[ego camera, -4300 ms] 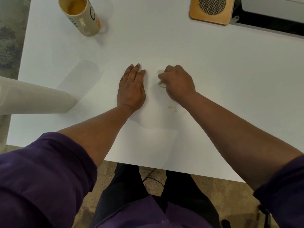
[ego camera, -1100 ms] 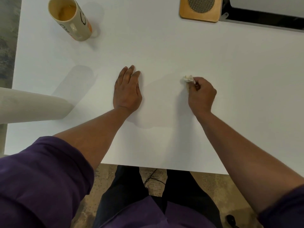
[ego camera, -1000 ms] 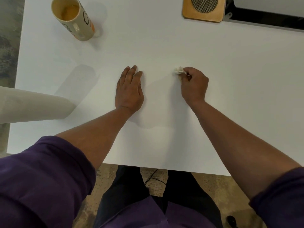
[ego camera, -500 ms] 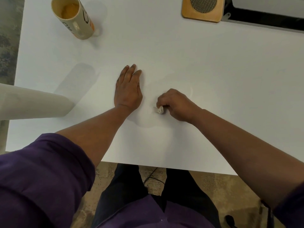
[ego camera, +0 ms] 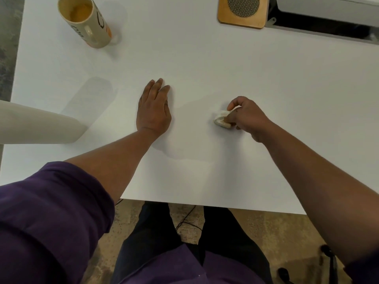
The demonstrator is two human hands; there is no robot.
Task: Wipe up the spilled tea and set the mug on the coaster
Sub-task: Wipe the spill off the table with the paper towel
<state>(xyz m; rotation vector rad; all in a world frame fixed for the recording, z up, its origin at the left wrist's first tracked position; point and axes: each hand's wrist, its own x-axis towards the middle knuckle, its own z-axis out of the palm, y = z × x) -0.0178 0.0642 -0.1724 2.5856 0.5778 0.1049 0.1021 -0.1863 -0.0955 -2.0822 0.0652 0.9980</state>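
**Wad of tissue pressed to the bench; mug apart from the coaster**

Head view. The right hand (ego camera: 245, 115) is curled tight around a small crumpled tissue (ego camera: 221, 119), white with a tan-stained underside, and holds it down on the white bench (ego camera: 205, 58). The left hand (ego camera: 154, 110) lies flat on the bench, palm down, fingers together and holding nothing, just left of the tissue. A faint damp sheen shows on the bench surface between and below the two hands. The mug (ego camera: 87, 20), cream with dark lettering and an orange patch, stands at the far left of the bench; its inside is coated yellow-orange, and the liquid level cannot be told. The coaster (ego camera: 243, 12), a wooden square with a round mesh inset, lies at the far edge, well apart from the mug and bare. A pale cylinder (ego camera: 39, 126) juts in from the left edge.
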